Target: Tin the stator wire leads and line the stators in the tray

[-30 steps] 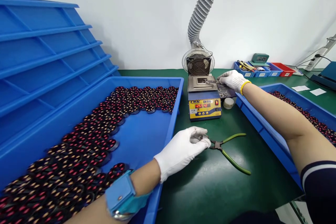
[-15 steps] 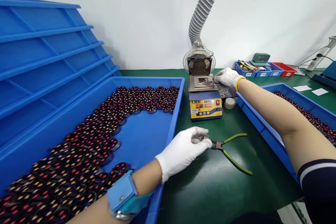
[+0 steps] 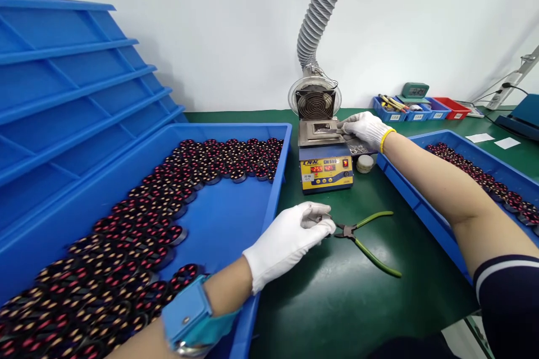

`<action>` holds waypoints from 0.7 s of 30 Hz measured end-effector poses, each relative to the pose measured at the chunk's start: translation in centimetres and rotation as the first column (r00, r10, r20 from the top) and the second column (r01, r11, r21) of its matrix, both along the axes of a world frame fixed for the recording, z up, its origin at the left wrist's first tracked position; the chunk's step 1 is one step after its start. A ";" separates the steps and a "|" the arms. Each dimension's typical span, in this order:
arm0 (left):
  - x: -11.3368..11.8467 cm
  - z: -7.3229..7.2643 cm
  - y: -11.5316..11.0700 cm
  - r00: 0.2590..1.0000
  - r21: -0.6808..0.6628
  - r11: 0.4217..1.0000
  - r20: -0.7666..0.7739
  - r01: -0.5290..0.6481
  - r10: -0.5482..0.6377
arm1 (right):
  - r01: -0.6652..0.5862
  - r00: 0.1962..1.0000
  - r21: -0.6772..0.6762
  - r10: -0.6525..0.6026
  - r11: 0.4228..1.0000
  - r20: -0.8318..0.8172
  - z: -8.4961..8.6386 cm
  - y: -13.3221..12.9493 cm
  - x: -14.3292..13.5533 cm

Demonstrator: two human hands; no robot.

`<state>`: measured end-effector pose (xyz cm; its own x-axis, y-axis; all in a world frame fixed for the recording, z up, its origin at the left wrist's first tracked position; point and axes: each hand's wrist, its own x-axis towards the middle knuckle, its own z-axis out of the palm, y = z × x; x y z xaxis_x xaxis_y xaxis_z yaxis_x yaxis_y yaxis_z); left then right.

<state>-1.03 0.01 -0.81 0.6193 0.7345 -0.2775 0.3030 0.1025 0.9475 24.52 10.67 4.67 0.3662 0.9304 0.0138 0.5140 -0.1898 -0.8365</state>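
My left hand (image 3: 292,241), in a white glove, is closed around a small part mostly hidden by the fingers, just left of the pliers (image 3: 348,231). The pliers lie with their green handles spread on the green table. My right hand (image 3: 365,128), gloved with a yellow cuff, pinches a thin metal tool (image 3: 330,131) over the top of the yellow and blue heating unit (image 3: 325,171). The tool's tip is beside the small opening (image 3: 322,128) in the unit's metal top. Small metal pieces (image 3: 357,147) lie on a dark tray under my right hand.
At left, a large blue bin (image 3: 275,190) holds many round black parts (image 3: 126,247), beside stacked blue trays (image 3: 76,90). Another blue bin (image 3: 404,193) of parts is at right. A grey duct (image 3: 322,8) and fan (image 3: 315,104) stand behind the unit. Small boxes (image 3: 452,106) sit behind.
The view has shifted slightly, moving most things a little left. My right hand's tool still lies over the unit's top. The red digits on the display read differently.
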 end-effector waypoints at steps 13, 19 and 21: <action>-0.5 0.8 1.0 0.949 -0.299 0.951 0.269 -0.083 0.168 | 0.054 0.709 0.021 -0.053 0.998 0.703 -3.1 -3.2 6.0; -0.6 0.9 1.2 0.890 -0.386 0.919 0.388 -0.077 0.238 | -0.012 0.654 0.127 -0.088 0.992 0.751 -2.2 -4.6 4.5; -0.5 1.0 0.9 0.898 -0.384 0.919 0.372 -0.084 0.237 | -0.124 0.672 0.207 -0.072 0.970 0.737 -1.8 -5.1 3.5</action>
